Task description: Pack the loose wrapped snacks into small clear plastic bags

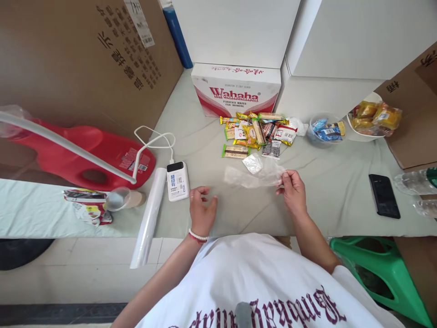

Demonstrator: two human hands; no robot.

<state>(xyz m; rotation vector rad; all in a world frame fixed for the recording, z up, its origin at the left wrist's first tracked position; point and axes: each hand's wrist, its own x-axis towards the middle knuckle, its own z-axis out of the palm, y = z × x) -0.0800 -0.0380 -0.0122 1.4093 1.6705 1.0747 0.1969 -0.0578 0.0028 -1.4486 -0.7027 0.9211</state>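
My right hand (292, 190) pinches one end of a thin clear plastic bag (241, 177), which trails off to the left just above the cloth. Behind that bag lies a small white packet (253, 163). With fingers apart and curled a little, my left hand (202, 207) holds nothing; it is nearest to a white power bank (178, 182) with a cable plugged in. Beyond both hands is a pile of wrapped snacks (257, 132), and a single snack bar (236, 151) lies at its front.
A Wahaha water carton (237, 93) stands behind the snacks. On the right are a clear bowl of packets (327, 130), a white tub of wrapped cakes (370, 118) and a phone (384, 196). A plastic film roll (149, 218), a cup (125, 199) and a red container (92, 155) sit left.
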